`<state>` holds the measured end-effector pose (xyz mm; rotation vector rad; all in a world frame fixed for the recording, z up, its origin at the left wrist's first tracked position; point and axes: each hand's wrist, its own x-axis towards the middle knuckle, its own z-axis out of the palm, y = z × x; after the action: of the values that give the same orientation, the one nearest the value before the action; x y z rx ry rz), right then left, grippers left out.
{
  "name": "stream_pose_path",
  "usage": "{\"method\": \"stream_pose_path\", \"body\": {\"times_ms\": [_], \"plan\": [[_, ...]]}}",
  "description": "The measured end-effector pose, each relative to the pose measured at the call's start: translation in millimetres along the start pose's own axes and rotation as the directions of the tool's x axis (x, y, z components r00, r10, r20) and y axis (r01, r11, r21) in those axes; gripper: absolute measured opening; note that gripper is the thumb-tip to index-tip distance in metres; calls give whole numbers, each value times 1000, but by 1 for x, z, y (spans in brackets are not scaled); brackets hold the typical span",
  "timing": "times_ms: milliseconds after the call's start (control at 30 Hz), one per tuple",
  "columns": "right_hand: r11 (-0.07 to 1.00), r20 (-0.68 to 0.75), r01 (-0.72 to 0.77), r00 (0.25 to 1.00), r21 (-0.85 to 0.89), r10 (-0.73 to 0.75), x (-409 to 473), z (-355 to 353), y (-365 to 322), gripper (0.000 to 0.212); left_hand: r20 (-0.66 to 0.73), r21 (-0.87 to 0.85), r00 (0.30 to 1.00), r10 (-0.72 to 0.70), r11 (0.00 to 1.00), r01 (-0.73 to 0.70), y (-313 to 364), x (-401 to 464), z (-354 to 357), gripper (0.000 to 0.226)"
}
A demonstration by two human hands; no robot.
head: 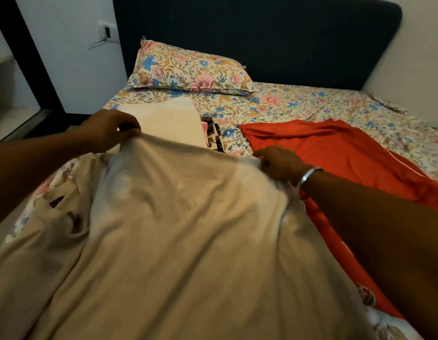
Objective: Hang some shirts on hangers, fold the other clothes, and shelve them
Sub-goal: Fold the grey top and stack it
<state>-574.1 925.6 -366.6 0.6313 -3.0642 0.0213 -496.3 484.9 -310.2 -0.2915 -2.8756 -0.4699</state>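
Observation:
A large beige shirt (178,229) lies spread over the near part of the bed, blurred by motion. My left hand (112,130) pinches its far left corner, lifted a little off the bed. My right hand (281,163), with a silver bangle at the wrist, grips its far right corner low on the bed. A red garment (335,153) lies flat to the right, partly under my right forearm. A folded cream cloth (173,119) sits just beyond the shirt, with a dark patterned cloth (213,133) beside it.
The bed carries a floral sheet (311,104) and a matching pillow (188,69) against a dark headboard (262,40). A white wall with a socket (107,31) and a dark door frame stand at the left. Bare floor lies left of the bed.

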Motion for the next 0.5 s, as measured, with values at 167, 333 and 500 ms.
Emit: {"method": "stream_pose_path", "body": {"times_ms": [167,333,500], "plan": [[999,0,-29,1000,27,29,-19,-40,-1,17,-2,18,999,41,999,-41,13,-24,-23,15],[980,-68,33,997,197,-19,-47,-78,4,23,-87,-65,995,48,996,-54,22,-56,-48,14],[968,-190,-21,979,248,70,-76,-113,15,32,-34,44,993,116,992,-114,32,-101,-67,22]]}}
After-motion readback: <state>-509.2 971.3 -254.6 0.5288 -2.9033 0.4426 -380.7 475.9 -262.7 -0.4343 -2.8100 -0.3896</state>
